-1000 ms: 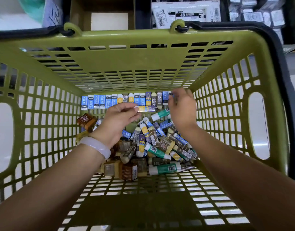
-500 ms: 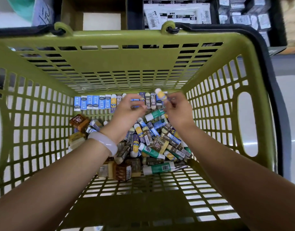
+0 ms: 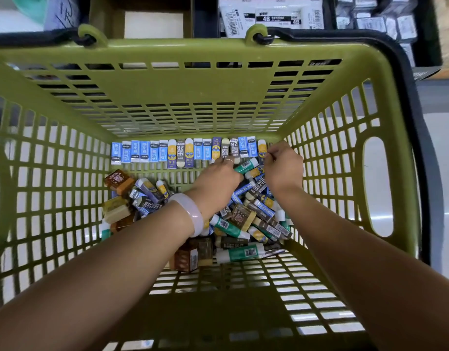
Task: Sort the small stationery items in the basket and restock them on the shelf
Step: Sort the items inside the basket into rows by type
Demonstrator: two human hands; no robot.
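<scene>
An olive-green basket [image 3: 66,173] holds small erasers. A neat row of erasers [image 3: 152,151], blue, yellow and grey, stands along the far wall of its floor. A loose pile of erasers [image 3: 246,219] lies in the middle, partly hidden by my arms. My right hand [image 3: 283,168] pinches a yellow eraser [image 3: 262,148] standing at the right end of the row. My left hand [image 3: 218,179], with a pale bangle on the wrist, rests its fingertips against the lower ends of the row's grey erasers and grips nothing.
Brown and tan block erasers [image 3: 118,182] lie at the left of the pile. The basket's black handle [image 3: 406,97] curves round the right side. Beyond the far rim are shelf compartments, with white 4B packs [image 3: 271,16] and an open cardboard box [image 3: 152,21].
My right hand has carried the yellow eraser from above the pile down to the right end of the row. My left hand has moved right along the row.
</scene>
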